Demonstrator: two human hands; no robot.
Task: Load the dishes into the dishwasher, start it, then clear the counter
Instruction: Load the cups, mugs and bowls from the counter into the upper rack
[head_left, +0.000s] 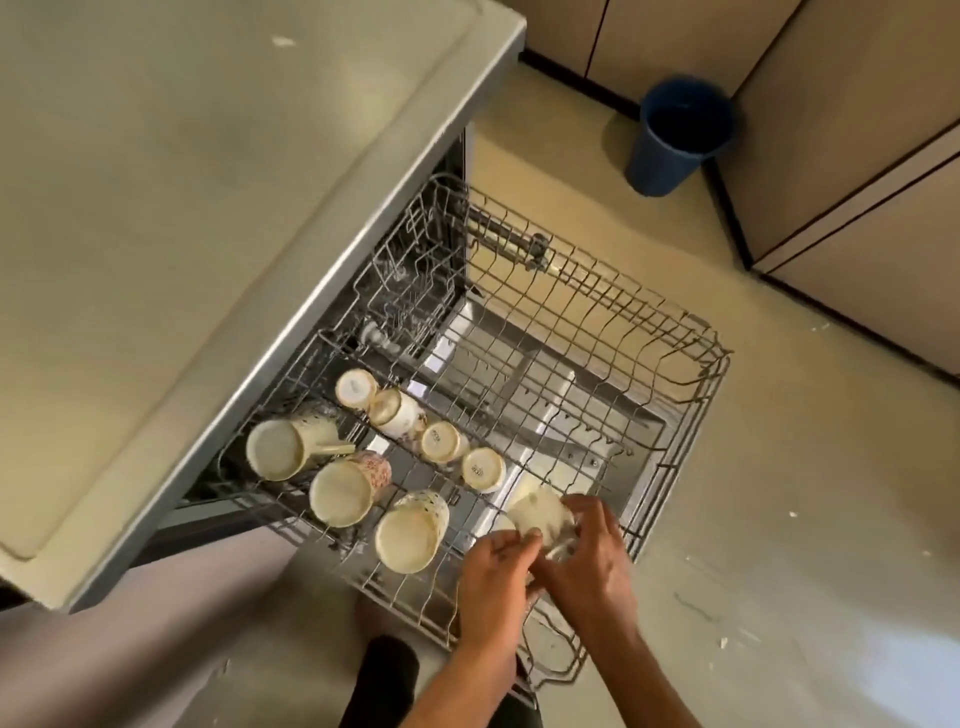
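Observation:
The dishwasher's upper wire rack (670, 332) is pulled out over the open door. Several cream cups and mugs lie upside down along its left side, such as a large mug (275, 449), a patterned cup (340, 491) and a speckled mug (408, 538). Smaller cups (483, 470) sit in a second row. At the rack's near corner both hands meet on a cream cup (537, 512) that is tipped over. My right hand (587, 561) grips it from the right. My left hand (493, 577) holds its near side with curled fingers.
The grey counter (208, 208) fills the upper left, above the dishwasher. A blue bucket (675, 135) stands on the floor by the beige cabinets (857, 182). The right half of the rack holds nothing. My dark-clad leg (384, 675) is below the rack.

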